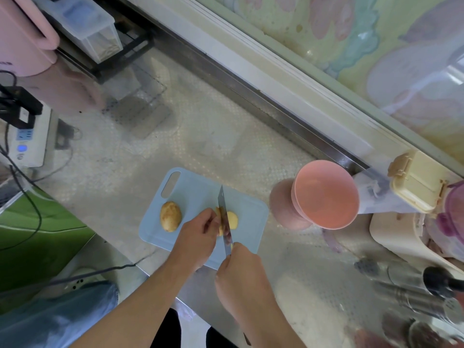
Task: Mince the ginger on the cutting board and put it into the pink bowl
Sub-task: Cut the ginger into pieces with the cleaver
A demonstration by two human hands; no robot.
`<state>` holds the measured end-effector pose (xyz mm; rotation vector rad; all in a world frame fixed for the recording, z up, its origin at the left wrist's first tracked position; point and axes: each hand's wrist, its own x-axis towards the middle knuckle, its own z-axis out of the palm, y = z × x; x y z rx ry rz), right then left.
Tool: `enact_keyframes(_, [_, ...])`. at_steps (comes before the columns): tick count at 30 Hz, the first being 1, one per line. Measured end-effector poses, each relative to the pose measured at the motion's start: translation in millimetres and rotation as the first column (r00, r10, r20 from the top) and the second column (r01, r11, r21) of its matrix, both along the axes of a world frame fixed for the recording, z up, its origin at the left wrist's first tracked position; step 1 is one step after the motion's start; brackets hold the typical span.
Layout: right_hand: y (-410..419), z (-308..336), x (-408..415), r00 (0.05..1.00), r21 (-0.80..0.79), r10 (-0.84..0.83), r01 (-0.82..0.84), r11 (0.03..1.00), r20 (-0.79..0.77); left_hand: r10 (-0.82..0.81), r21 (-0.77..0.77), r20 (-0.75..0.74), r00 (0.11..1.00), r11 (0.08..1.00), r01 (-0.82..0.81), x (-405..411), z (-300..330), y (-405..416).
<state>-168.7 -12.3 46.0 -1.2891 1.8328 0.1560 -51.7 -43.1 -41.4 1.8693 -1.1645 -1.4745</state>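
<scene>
The left hand (198,234) curls its fingertips (213,222) down onto the yellow, partly cut piece of ginger (229,219), pinning it to the board; the right hand (241,272) is wrapped round the handle of a steel kitchen knife (224,222), whose blade stands on edge against the ginger just beside the left fingertips, its long axis running from the right hand away toward the wall, tip at the far end; a flat pale-yellow cut face lies to the right of the blade; a second, unpeeled brown oval ginger piece (170,216) lies apart on the left of the board, its long axis also roughly front to back. Both rest on a light-blue rectangular plastic cutting board (195,192) with a handle slot at its far left corner; the board sits on a dimpled stainless-steel counter (200,136). The round pink bowl (326,194) stands well to the right of the board, near a cream lidded box (416,182); a white power strip (27,139) with dark cables lies at the far left; a painted pastel wall (364,33) runs behind.
</scene>
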Motion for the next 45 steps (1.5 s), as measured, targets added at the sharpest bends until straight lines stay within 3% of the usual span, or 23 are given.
enact_keyframes(6, [-2.5,-7.6,2.7,0.999,0.037,-0.034,0.033,0.999,0.027,-0.009,-0.002,0.019,1.0,1.0,0.01,-0.6,4.5,3.4])
enact_keyframes(26, [5.2,-55.5,8.8,0.999,-0.123,-0.023,0.026,0.992,0.03,0.022,0.027,-0.019,1.0,0.999,-0.021,2.0,7.7,2.1])
enact_keyframes(34, [24.6,-42.5,-14.1,0.974,-0.306,-0.183,0.215,0.927,0.13,0.172,0.013,0.006,0.985,0.985,-0.172,3.8,3.2,7.4])
enact_keyframes(40, [22.9,-35.5,-29.1,0.957,-0.293,-0.251,0.284,0.913,0.147,0.081,-0.052,0.092,0.992,0.996,-0.076,-10.5,5.6,1.1])
enact_keyframes(45, [20.8,-36.2,-38.2,0.957,-0.263,-0.255,0.283,0.922,0.138,-0.075,-0.174,0.32,0.944,0.975,0.136,-10.0,-4.1,-3.8])
